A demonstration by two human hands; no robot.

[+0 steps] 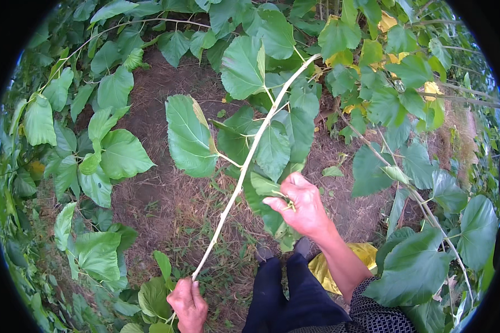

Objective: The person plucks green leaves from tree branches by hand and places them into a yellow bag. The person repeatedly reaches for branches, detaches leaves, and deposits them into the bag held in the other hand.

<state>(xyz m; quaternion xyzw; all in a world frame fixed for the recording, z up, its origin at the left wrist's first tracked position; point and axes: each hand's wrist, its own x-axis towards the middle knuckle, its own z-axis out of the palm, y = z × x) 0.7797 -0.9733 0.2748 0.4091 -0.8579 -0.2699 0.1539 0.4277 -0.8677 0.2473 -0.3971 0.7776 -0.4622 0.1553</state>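
Observation:
A long pale branch (pixel 236 191) slants across the middle, from the lower left up to the upper right. My left hand (pixel 188 305) is closed round it near its lower end. Beside the branch, to its right, my right hand (pixel 301 206) is closed on several picked leaves (pixel 265 210); their cut stalks poke out between thumb and fingers. Below my left hand the branch carries a few leaves (pixel 154 299). Farther up, large green leaves (pixel 191 135) still hang from it, some with brown edges. The stretch between my hands is bare.
A yellow bag or sheet (pixel 326 272) lies on the ground by my right forearm. Leafy branches (pixel 428 213) crowd the right side, and more foliage (pixel 111 150) stands on the left. Yellowed leaves (pixel 388 22) show at the upper right. Brown soil (pixel 150 191) with dry grass lies beneath.

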